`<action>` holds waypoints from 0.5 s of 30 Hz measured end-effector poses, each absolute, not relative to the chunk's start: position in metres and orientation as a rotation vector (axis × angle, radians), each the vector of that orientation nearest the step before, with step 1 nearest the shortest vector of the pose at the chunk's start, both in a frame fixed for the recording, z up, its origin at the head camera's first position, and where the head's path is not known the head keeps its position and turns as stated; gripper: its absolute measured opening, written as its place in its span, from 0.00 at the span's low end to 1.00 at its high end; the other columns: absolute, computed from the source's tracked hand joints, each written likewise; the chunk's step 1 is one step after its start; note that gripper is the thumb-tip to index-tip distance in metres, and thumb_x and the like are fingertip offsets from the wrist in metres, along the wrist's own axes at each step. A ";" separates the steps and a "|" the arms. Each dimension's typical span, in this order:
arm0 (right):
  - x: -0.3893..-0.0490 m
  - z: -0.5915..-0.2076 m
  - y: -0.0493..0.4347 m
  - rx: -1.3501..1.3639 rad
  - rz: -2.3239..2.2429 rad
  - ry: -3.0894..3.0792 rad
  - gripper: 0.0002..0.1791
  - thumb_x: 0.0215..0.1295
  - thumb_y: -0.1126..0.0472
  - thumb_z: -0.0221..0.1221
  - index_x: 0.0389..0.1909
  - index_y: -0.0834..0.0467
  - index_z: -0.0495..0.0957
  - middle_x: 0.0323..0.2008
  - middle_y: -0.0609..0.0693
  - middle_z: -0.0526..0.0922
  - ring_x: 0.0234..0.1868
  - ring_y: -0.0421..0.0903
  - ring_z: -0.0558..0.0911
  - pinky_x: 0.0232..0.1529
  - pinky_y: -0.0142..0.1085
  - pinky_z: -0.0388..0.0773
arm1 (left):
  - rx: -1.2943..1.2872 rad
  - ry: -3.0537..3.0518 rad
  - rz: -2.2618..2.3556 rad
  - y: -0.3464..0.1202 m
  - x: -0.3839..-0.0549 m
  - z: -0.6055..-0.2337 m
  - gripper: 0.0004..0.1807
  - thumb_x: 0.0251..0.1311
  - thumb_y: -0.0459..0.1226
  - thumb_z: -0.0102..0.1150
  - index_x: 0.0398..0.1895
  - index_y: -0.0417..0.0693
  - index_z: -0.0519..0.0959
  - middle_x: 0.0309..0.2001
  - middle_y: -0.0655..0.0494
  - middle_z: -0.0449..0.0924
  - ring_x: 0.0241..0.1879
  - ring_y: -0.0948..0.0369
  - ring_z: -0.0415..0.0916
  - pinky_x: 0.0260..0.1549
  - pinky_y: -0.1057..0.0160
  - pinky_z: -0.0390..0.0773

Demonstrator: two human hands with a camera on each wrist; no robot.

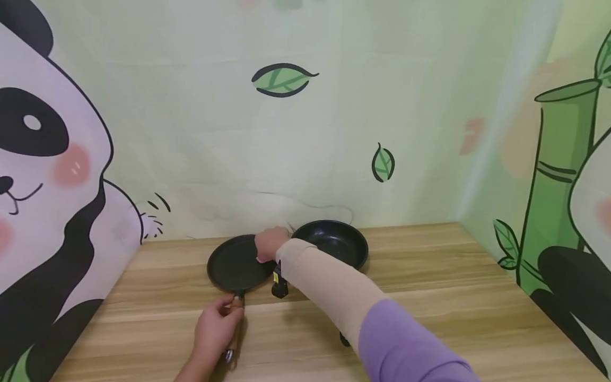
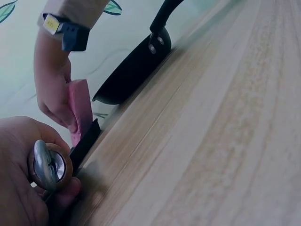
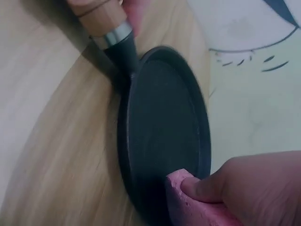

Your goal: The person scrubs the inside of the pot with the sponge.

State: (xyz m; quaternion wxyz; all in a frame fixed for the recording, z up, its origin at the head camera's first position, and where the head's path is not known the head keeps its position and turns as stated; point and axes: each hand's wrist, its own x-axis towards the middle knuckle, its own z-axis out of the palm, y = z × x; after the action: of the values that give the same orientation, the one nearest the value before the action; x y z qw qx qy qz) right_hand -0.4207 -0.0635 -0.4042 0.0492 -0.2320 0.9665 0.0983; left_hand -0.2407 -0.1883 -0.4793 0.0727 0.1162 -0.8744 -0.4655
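Observation:
A flat, shallow black pan (image 1: 236, 265) lies on the wooden table, its wooden handle (image 1: 236, 303) pointing toward me. My left hand (image 1: 213, 326) grips that handle; the left wrist view shows its metal hanging ring (image 2: 44, 165) at the end. Over the pan's right side, my right hand (image 1: 271, 244) holds a pink sponge (image 3: 195, 202), thumb on one face. In the right wrist view the sponge is at the pan's rim; whether it touches the inner surface is hard to tell. The right forearm hides part of the table in the head view.
A deeper black frying pan (image 1: 334, 241) stands at the back, right of the flat pan, its dark handle partly behind my right forearm. A light green wall (image 1: 191, 132) with panda and leaf pictures rises behind the wooden table (image 1: 429, 265).

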 end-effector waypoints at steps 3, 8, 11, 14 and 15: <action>-0.426 -0.405 -0.064 -0.741 0.323 2.982 0.18 0.67 0.39 0.61 0.45 0.47 0.86 0.38 0.45 0.85 0.38 0.47 0.77 0.44 0.44 0.75 | 0.354 -2.625 -1.402 -0.187 -0.244 -0.478 0.27 0.57 0.39 0.63 0.59 0.34 0.78 0.42 0.41 0.83 0.39 0.51 0.79 0.34 0.60 0.77; -0.429 -0.415 -0.062 -0.785 0.370 3.071 0.17 0.71 0.41 0.56 0.45 0.47 0.85 0.38 0.46 0.84 0.40 0.48 0.76 0.46 0.43 0.73 | 0.352 -2.615 -1.415 -0.186 -0.246 -0.478 0.26 0.57 0.38 0.63 0.58 0.33 0.78 0.42 0.41 0.83 0.40 0.50 0.79 0.36 0.59 0.76; -0.430 -0.426 -0.061 -0.796 0.390 3.121 0.16 0.72 0.42 0.55 0.43 0.46 0.85 0.37 0.47 0.84 0.40 0.48 0.75 0.45 0.43 0.73 | 0.366 -2.604 -1.427 -0.186 -0.245 -0.479 0.26 0.57 0.39 0.64 0.58 0.34 0.79 0.42 0.42 0.83 0.41 0.50 0.78 0.38 0.58 0.75; -0.429 -0.428 -0.063 -0.772 0.356 3.109 0.16 0.72 0.41 0.55 0.42 0.46 0.85 0.38 0.47 0.84 0.41 0.49 0.76 0.46 0.44 0.74 | 0.377 -2.583 -1.421 -0.186 -0.243 -0.481 0.26 0.57 0.39 0.63 0.57 0.34 0.79 0.41 0.43 0.83 0.41 0.51 0.78 0.38 0.59 0.75; -0.427 -0.425 -0.064 -0.748 0.323 3.092 0.16 0.71 0.41 0.56 0.43 0.46 0.85 0.39 0.46 0.84 0.42 0.48 0.76 0.47 0.44 0.74 | 0.378 -2.576 -1.418 -0.186 -0.242 -0.481 0.25 0.57 0.38 0.63 0.57 0.34 0.79 0.41 0.43 0.83 0.40 0.51 0.78 0.37 0.59 0.74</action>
State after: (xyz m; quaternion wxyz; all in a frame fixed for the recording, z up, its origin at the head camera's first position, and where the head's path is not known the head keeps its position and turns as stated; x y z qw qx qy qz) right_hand -0.4272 -0.0639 -0.4247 -0.0282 -0.2339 0.9666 0.1010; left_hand -0.2422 -0.1856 -0.4810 0.0886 0.1271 -0.8655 -0.4764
